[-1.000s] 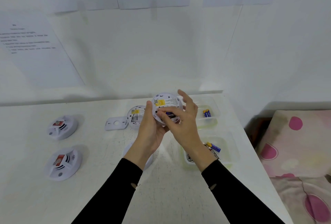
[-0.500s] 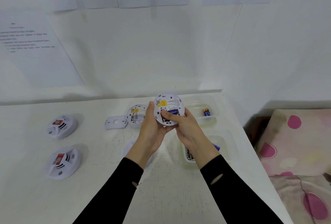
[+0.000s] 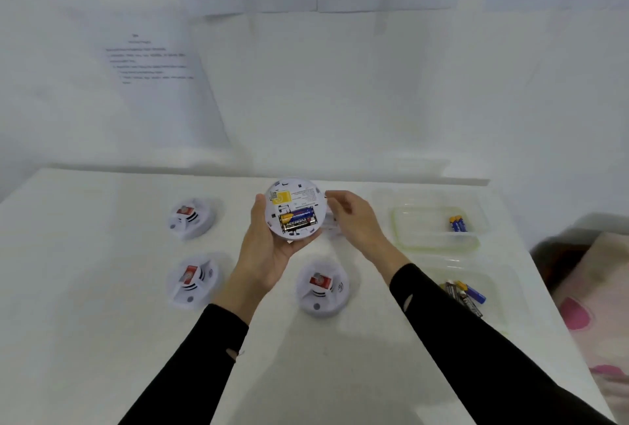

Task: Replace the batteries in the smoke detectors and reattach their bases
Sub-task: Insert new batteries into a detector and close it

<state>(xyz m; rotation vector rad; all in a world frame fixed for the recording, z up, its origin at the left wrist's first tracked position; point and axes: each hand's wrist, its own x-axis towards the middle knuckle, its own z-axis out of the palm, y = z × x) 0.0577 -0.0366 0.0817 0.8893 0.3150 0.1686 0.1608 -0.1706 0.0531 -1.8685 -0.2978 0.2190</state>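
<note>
At the left of the white table (image 3: pixel 85 288), two smoke detectors sit face up, one behind the other: the far one (image 3: pixel 190 218) and the near one (image 3: pixel 193 281), each a white round body with a red tab on top. Moving right, the person's left hand (image 3: pixel 269 247) grasps an open smoke detector (image 3: pixel 295 208), held up off the table with its back turned toward the person. That back is a white disc with a yellow sticker near its upper left and small print beside it. In its recessed bay lie three batteries (image 3: pixel 296 218) side by side, with gold, blue and black casings. Below it, a third closed detector (image 3: pixel 321 288) rests on the table between the two black sleeves. The right hand (image 3: pixel 354 220) hovers just beside the held detector's right edge, fingers loosely curled and holding nothing that I can make out. Behind it something small and white sits on the table, too blurred to name. Farther right a clear tray (image 3: pixel 425 241) holds two blue batteries (image 3: pixel 457 223) in its far corner. Nearer, a second clear tray (image 3: pixel 503 288) holds a loose pile of batteries (image 3: pixel 464 295).
</note>
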